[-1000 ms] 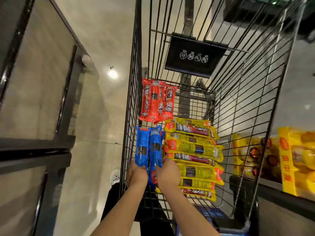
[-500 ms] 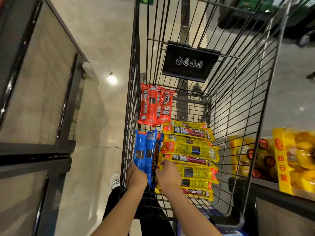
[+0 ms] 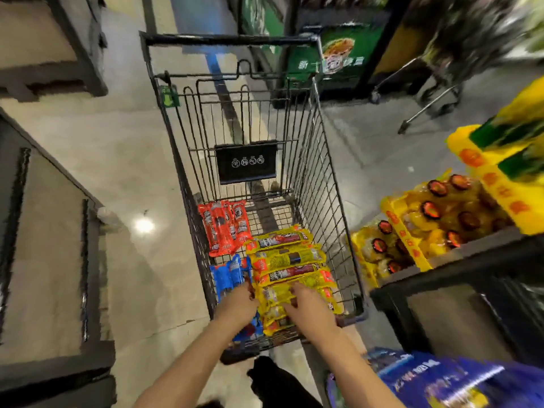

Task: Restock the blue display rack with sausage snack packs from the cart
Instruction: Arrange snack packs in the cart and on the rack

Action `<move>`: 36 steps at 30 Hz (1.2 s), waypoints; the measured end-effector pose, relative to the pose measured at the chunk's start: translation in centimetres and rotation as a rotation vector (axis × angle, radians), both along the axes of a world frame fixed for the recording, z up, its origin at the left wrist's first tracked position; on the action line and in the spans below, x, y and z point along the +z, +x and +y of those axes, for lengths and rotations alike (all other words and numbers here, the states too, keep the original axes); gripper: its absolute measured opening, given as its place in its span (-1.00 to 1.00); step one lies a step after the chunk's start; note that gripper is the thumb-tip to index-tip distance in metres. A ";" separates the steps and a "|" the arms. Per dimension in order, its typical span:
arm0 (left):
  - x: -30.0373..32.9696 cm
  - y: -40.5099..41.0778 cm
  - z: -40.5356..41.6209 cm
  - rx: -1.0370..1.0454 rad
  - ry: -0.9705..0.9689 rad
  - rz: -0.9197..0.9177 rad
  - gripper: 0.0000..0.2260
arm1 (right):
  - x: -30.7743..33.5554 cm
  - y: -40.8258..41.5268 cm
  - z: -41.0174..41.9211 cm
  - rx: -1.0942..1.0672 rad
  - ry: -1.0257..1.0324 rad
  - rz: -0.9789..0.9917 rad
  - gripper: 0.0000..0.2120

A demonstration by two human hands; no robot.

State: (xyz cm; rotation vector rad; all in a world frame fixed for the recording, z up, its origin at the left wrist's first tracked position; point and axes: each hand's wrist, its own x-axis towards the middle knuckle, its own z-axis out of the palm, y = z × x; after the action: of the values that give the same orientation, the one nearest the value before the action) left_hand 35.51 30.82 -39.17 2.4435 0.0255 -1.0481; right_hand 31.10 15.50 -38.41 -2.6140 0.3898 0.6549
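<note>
Yellow sausage packs [image 3: 290, 272] in cart [image 3: 329, 184]: both hands, left [image 3: 238, 304] and right [image 3: 309, 307], on stack, grip unclear. Pickup step; next lift toward blue rack [image 3: 435, 378].

Cart [image 3: 321, 160] stands centre, ahead of the person. Inside it, on the floor of the basket: one pack stack [image 3: 225, 228] far left, another pack stack [image 3: 226, 276] near left, a third pack stack [image 3: 294, 269] on the right. Both hands reach in: left hand [image 3: 237, 304] at near-left stack, right hand [image 3: 309, 307] on the right stack. Shelf of goods [image 3: 459, 254] right of cart.
</note>
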 end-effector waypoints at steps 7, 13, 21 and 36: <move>5.1 -3.9 2.7 -0.581 -0.021 -0.411 -0.65 | 5.1 -10.7 1.2 -0.260 -0.097 -0.213 -0.67; 8.4 -10.7 2.6 -0.910 -0.223 -0.418 -0.35 | 7.5 -23.6 3.3 -0.621 -0.130 -0.288 -0.59; 9.1 -22.4 -1.9 -1.220 -0.287 -0.357 -0.44 | 9.1 -40.7 5.4 -1.019 -0.190 -0.369 -0.62; 10.9 -47.9 -10.4 -1.387 -0.381 -0.409 -0.49 | 10.0 -69.6 4.6 -1.335 -0.266 -0.221 -0.62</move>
State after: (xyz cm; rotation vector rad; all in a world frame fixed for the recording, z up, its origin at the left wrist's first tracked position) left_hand -12.41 20.45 -28.25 2.0518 -1.9827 -0.7938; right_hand -38.50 20.12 -28.40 -1.9184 1.9355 -0.1660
